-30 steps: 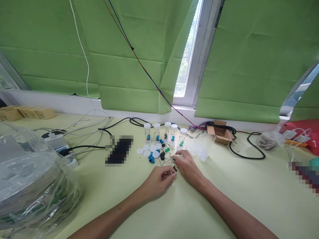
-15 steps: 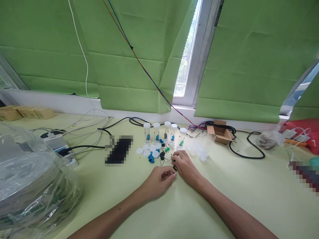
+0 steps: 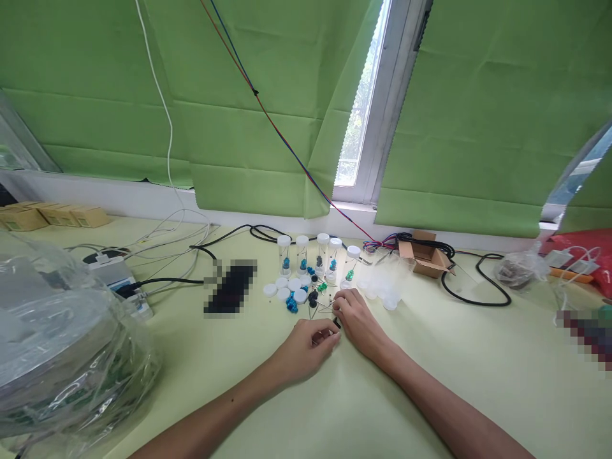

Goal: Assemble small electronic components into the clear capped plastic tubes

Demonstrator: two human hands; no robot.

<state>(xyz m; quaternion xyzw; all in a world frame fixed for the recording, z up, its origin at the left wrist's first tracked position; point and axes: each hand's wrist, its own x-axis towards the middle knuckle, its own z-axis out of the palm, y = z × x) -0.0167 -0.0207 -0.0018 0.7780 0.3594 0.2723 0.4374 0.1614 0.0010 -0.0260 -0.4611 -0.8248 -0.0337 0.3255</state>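
Note:
My left hand (image 3: 308, 347) is closed in a pinch, with a small black piece (image 3: 337, 323) at its fingertips. Close against it, my right hand (image 3: 356, 322) has its fingers curled down near the table, and whatever they grip is hidden. Beyond the hands stand several clear tubes with white caps (image 3: 323, 236), each with a small blue, dark or green part on a thin stem inside. Loose white caps (image 3: 283, 294), blue parts (image 3: 291, 303), black parts (image 3: 313, 298) and a green part (image 3: 322, 287) lie left of my right hand, among thin metal pins.
Clear, capless tubes (image 3: 389, 280) lie in a pile right of the standing ones, by an open cardboard box (image 3: 427, 260). Black cables (image 3: 509, 296) run along the back. A pixelated dark object (image 3: 232, 287) lies left; a large plastic-wrapped bundle (image 3: 71, 357) fills the left front.
The whole view has shifted slightly, so everything sits a little farther right. Both hands keep nearly the same pose, close together.

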